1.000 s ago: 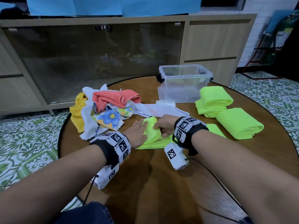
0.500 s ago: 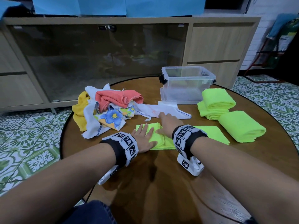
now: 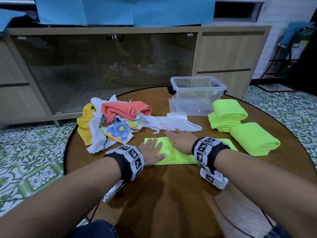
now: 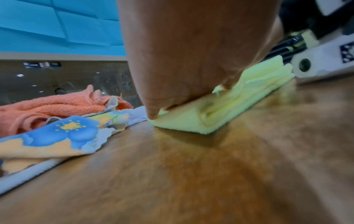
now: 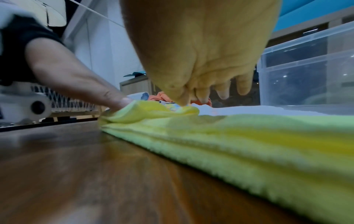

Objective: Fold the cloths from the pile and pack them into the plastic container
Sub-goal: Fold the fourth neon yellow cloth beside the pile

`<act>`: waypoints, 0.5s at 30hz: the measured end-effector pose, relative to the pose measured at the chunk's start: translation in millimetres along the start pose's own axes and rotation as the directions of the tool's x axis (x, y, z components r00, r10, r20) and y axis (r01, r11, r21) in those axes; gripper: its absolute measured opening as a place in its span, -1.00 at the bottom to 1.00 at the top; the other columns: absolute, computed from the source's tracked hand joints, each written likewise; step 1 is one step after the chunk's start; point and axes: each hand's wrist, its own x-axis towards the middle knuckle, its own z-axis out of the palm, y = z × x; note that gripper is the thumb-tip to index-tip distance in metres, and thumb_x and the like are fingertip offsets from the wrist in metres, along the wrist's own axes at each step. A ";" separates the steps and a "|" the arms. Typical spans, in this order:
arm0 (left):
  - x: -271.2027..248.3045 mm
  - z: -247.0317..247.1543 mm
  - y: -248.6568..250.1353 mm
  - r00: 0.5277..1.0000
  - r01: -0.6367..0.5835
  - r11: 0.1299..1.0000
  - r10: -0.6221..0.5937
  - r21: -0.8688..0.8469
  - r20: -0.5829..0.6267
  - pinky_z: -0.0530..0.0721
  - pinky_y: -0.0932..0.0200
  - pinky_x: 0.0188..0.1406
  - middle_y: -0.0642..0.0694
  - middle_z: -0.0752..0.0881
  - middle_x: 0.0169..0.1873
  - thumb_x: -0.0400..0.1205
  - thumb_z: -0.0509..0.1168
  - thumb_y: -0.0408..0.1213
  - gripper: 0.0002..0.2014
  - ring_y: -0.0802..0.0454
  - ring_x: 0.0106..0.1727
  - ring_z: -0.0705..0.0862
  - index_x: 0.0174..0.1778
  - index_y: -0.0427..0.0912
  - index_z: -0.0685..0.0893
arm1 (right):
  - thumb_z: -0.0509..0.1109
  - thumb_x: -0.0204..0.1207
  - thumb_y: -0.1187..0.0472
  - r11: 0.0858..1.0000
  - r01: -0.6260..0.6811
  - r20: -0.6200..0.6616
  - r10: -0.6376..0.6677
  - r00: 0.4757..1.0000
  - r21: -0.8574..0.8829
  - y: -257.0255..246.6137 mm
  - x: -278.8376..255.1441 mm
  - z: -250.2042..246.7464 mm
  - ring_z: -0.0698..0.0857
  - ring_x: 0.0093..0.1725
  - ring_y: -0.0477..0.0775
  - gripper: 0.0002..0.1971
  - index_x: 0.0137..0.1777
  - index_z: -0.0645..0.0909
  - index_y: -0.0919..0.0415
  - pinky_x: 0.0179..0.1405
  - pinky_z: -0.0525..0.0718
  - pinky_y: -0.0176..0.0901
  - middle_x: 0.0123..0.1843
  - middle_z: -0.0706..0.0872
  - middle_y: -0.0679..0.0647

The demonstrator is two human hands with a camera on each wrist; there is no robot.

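The clear plastic container (image 3: 197, 96) sits on the round bench (image 3: 171, 194) at about one o'clock from the hands. It has no lid on, and I see no cloth inside it. Two folded green cloths wait at its right: one (image 3: 226, 115) at two o'clock, one (image 3: 253, 140) at three o'clock. The pile (image 3: 111, 121) of mixed cloths lies at eleven o'clock, with a pink one on top and a flower one in front.

Right in front of the person, a green cloth (image 3: 180, 158) lies flat and partly folded. The left hand (image 3: 151, 152) presses on its left end with fingers spread wide. The right hand (image 3: 180, 139) lies flat on its middle, fingers straight.

The head view shows the whole bench. Only the left wrist view shows the thick folded layers at the end of the cloth (image 4: 201, 119). Only the right wrist view shows a small raised wrinkle under the left hand's fingers (image 5: 116, 103), and the right hand's fingertips (image 5: 222, 92) lifted a bit off the cloth.
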 end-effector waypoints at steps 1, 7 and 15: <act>0.5 -5.2 -0.8 1.000 -0.002 1.000 0.003 -0.021 0.024 -0.14 -0.10 0.64 -0.21 -0.27 0.64 0.77 -0.24 0.03 -0.41 -0.16 0.66 -0.26 0.66 -0.15 -0.21 | -0.05 0.73 0.21 0.999 0.021 -0.034 -0.020 0.999 0.025 -1.8 -0.8 -0.8 -0.06 0.68 0.13 -0.46 0.67 -0.10 0.15 0.62 0.03 0.11 0.71 -0.03 0.02; 6.5 -20.5 -9.9 0.997 0.013 0.997 -0.018 0.070 0.069 -0.02 -0.14 0.63 -0.19 -0.24 0.65 0.78 -0.08 -0.09 -0.38 -0.13 0.67 -0.18 0.65 -0.22 -0.21 | -0.14 0.67 -0.22 1.000 0.011 0.179 -0.007 0.984 -0.019 -8.4 -0.2 10.3 -0.15 0.68 0.20 -0.30 0.67 -0.26 0.12 0.63 -0.10 0.18 0.70 -0.22 -0.01; 3.9 2.9 -16.6 0.998 0.040 0.999 -0.039 0.017 -0.044 -0.08 -0.09 0.60 -0.17 -0.31 0.63 0.77 -0.15 0.00 -0.37 -0.09 0.66 -0.24 0.65 -0.22 -0.26 | -0.27 0.66 -0.23 0.995 0.051 0.103 -0.042 0.994 -0.080 -5.4 -7.2 20.1 -0.26 0.67 0.12 -0.31 0.65 -0.34 0.12 0.63 -0.23 0.14 0.68 -0.31 0.00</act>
